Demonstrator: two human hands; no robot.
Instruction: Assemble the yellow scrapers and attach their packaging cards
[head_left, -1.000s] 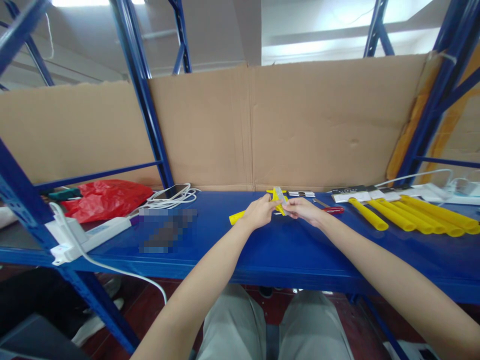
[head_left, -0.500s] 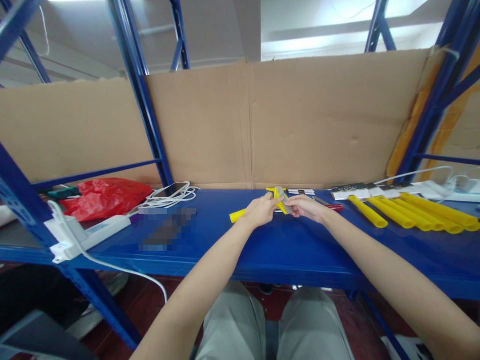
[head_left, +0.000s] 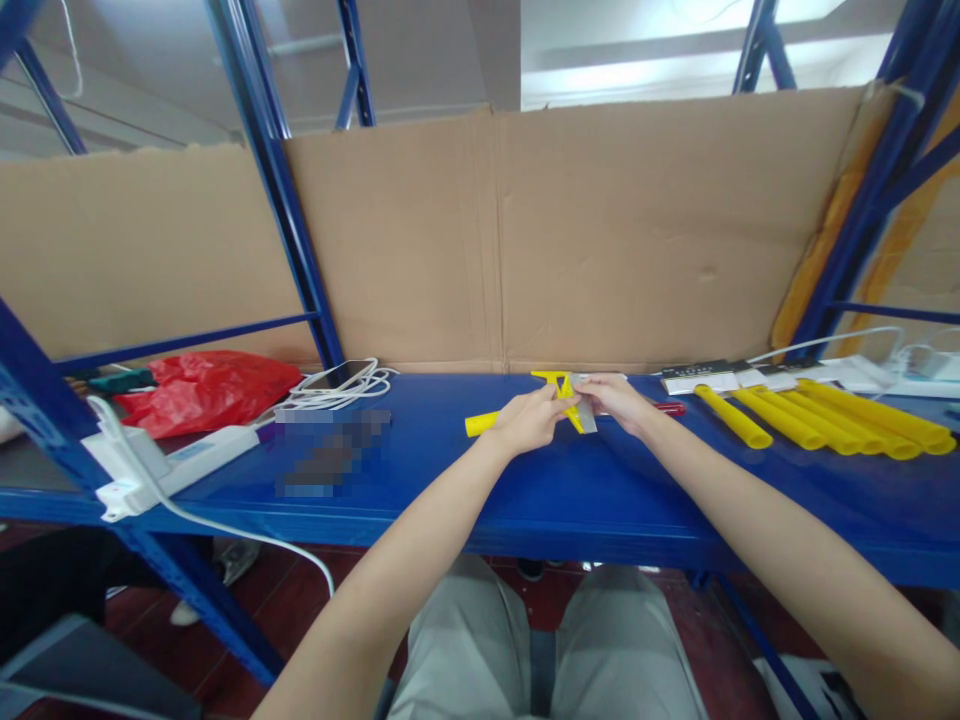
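Observation:
My left hand [head_left: 531, 420] is closed around a yellow-handled scraper [head_left: 481, 424], whose round handle end sticks out to the left of the hand. Its forked yellow head [head_left: 551, 376] points away to the right. Against that head lies a flat grey blade-like strip [head_left: 587, 417]. My right hand [head_left: 609, 393] pinches this strip at its upper part, fingertips close to those of the left. The fingers cover where strip and head meet. Just beyond my right hand, a red-handled tool [head_left: 670, 409] lies on the blue shelf [head_left: 600, 500], partly hidden.
Several yellow-handled scrapers [head_left: 832, 425] lie in a row on the right. On the left are a red plastic bag [head_left: 210, 390], a white cable [head_left: 349, 385] and a white power strip [head_left: 206, 465]. A cardboard sheet [head_left: 637, 230] stands behind the shelf.
The scraper's head and grey strip have turned a little, with the strip now reaching lower right. My right hand has shifted slightly up along it. The view has moved slightly.

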